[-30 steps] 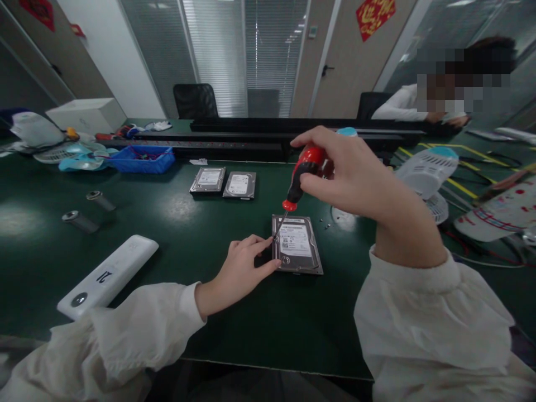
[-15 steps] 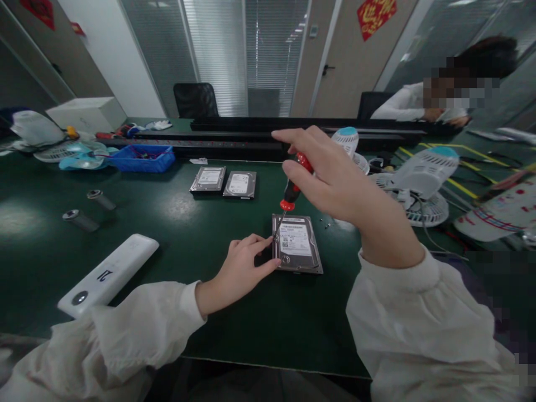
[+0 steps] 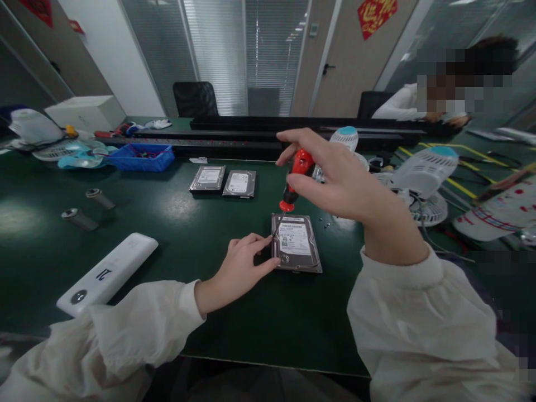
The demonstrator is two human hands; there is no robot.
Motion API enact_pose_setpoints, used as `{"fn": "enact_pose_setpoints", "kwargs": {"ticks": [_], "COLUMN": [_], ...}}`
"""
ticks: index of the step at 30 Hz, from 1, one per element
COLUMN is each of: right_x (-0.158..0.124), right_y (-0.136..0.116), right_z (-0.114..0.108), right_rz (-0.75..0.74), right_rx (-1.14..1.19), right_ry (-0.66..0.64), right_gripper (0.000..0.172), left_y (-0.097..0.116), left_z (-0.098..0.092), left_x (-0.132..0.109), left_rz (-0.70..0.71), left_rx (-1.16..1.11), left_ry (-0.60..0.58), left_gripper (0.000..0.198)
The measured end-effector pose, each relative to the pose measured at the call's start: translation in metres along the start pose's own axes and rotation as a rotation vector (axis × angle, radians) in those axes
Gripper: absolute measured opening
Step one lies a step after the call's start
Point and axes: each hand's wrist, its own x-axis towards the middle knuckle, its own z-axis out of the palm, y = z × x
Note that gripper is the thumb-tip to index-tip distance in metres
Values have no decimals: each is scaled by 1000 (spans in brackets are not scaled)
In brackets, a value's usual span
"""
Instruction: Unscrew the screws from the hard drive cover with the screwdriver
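A hard drive (image 3: 299, 243) with a white label lies flat on the green table in front of me. My left hand (image 3: 243, 265) holds it at its left side, thumb and index finger on the edge. Above the drive, my right hand (image 3: 335, 176) grips a red and black screwdriver (image 3: 290, 190) between thumb and fingers, the index finger lifted off the handle. The screwdriver's shaft slants down, its tip at the drive's left edge close to my left index fingertip. Several small screws (image 3: 325, 223) lie just right of the drive.
Two more hard drives (image 3: 208, 178) lie farther back. On the left are a white power bank (image 3: 109, 273), two metal cylinders (image 3: 79, 219) and a blue tray (image 3: 142, 159). White fans (image 3: 427, 173) stand at right. Black rails (image 3: 234, 148) cross the back; a person (image 3: 402, 103) sits beyond.
My right hand has turned slightly around the screwdriver handle, its fingers curling a little differently. The screwdriver tip, the drive and my left hand stay in place.
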Motion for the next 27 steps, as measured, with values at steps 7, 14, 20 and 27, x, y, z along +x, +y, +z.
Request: {"fn": "enact_pose_setpoints", "kwargs": {"ticks": [7, 14, 20, 27], "right_x": [1, 1, -2, -1], "right_y": [-7, -3, -4, -7], "right_z": [-1, 1, -9, -3], "right_rz": [-40, 81, 76, 98], "right_rx": [-11, -182, -24, -66], "right_ry": [22, 75, 54, 146], "right_gripper": [47, 55, 63, 53], "left_y": [0, 1, -2, -2], "left_z": [0, -1, 0, 1], "left_x": [0, 0, -2, -1], "left_rz": [4, -3, -2, -7], "left_rx": [-5, -7, -28, -17], "left_ry": [-1, -4, -3, 1], "left_gripper": [51, 51, 53, 54]}}
